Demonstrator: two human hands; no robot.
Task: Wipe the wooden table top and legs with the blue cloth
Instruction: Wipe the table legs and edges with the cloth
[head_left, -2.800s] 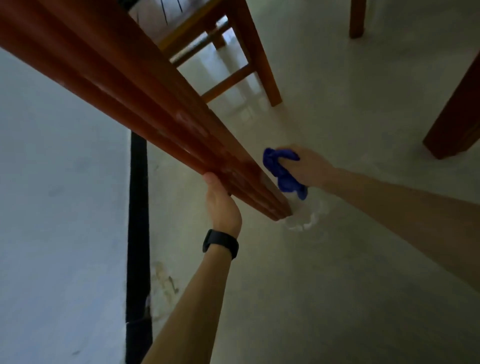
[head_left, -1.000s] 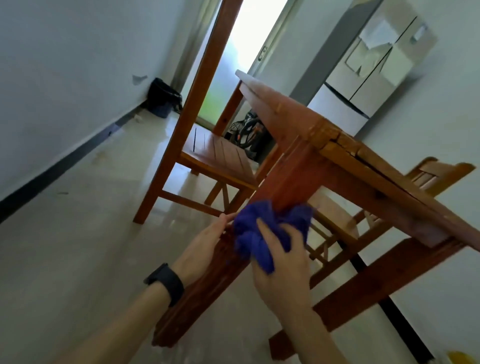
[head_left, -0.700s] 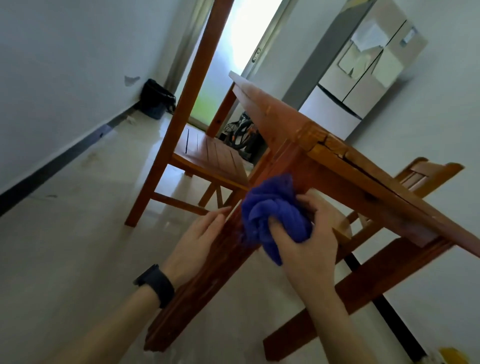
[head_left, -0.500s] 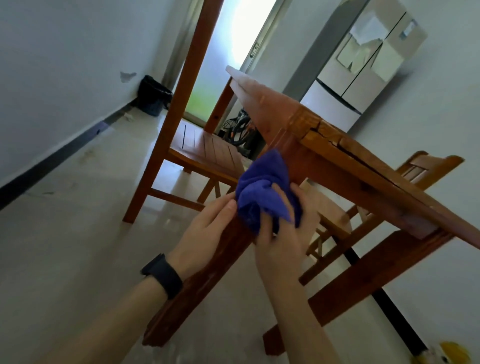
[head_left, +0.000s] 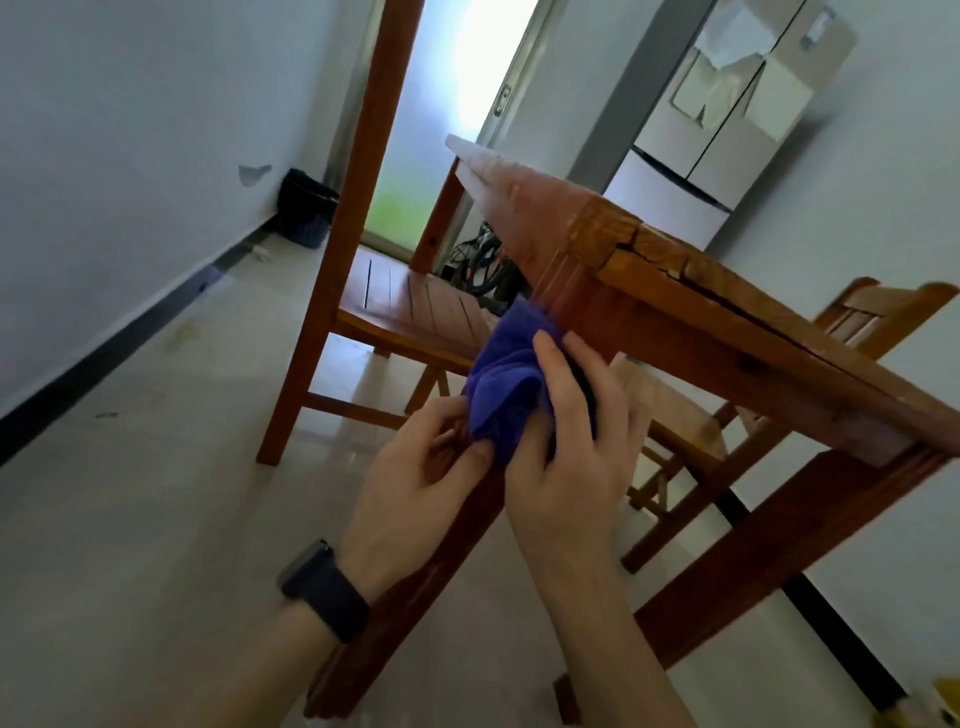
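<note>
Bunched blue cloth (head_left: 506, 389) now sits high on near square leg (head_left: 410, 608) of reddish-brown wooden bench (head_left: 727, 312), just under bench corner, up from leg's foot by floor (head_left: 130, 519) earlier. Right hand (head_left: 566, 457) clamps cloth against leg, fingers spread over it. Left hand (head_left: 415, 483), black watch (head_left: 324, 587) on wrist, fingers straight moment ago, now grips leg just below cloth, fingertips touching it. Slatted wooden chair (head_left: 410, 306) beyond, left; white fridge (head_left: 727, 130) far right.

No legible text anywhere.
</note>
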